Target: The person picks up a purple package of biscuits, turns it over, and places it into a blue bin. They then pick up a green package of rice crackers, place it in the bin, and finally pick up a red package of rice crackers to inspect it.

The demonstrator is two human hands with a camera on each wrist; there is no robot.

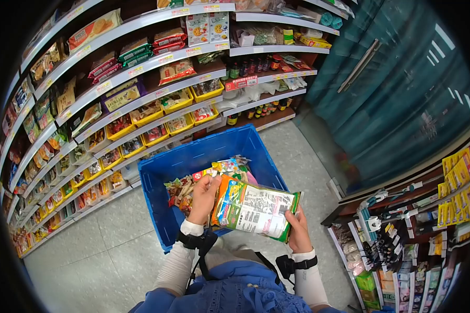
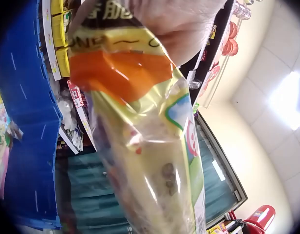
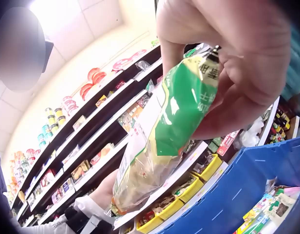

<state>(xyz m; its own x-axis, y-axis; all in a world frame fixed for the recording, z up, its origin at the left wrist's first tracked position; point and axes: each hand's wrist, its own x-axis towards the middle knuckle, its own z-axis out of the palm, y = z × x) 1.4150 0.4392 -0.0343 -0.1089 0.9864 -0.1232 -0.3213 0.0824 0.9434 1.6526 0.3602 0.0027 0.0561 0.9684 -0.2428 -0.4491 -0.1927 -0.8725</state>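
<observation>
I hold a stack of flat snack packets over a blue crate, their printed backs facing up. The top one is a green-edged packet. An orange and yellow packet sits at the left of the stack. My left hand grips the stack's left end, thumb on top. My right hand pinches the right end, fingers curled round the green packet's edge. In the left wrist view the orange packet fills the frame under my palm. The crate holds several colourful snack bags.
Long shelves of snacks and yellow bins line the left and far side. A teal door stands at the right. A rack of small goods is close on my right. Grey tiled floor lies between.
</observation>
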